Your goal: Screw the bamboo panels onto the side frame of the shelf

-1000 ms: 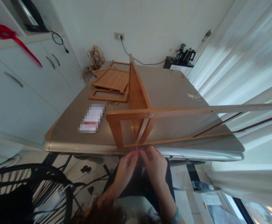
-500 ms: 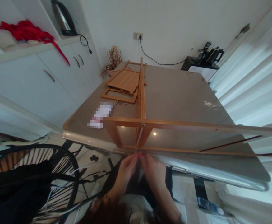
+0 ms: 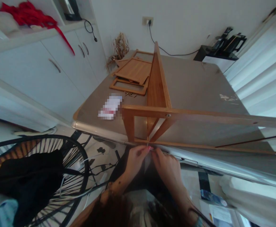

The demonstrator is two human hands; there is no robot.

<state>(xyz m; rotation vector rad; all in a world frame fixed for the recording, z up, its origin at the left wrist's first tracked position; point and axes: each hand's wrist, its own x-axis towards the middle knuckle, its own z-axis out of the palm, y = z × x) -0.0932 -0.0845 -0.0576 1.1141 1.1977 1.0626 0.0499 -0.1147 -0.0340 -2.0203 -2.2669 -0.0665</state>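
My left hand and my right hand meet at the table's near edge. The fingers of both are pinched together around something small and thin, too blurred to name. Just above the fingertips is the lower rail of a wooden frame, which stands along the near edge. A metal fastener shows in its upper rail. From that joint a long wooden board runs away from me across the table. Neither hand grips the rails.
On the grey table lie stacked wooden panels, loose screws and a blurred-out sheet. To the left stands a black chair with dark cloth. A bottle lies on the floor at right.
My view has shifted, so the table and frame appear higher and farther right. Both hands remain pinched together at the lower rail. The long board shows more of its broad side.
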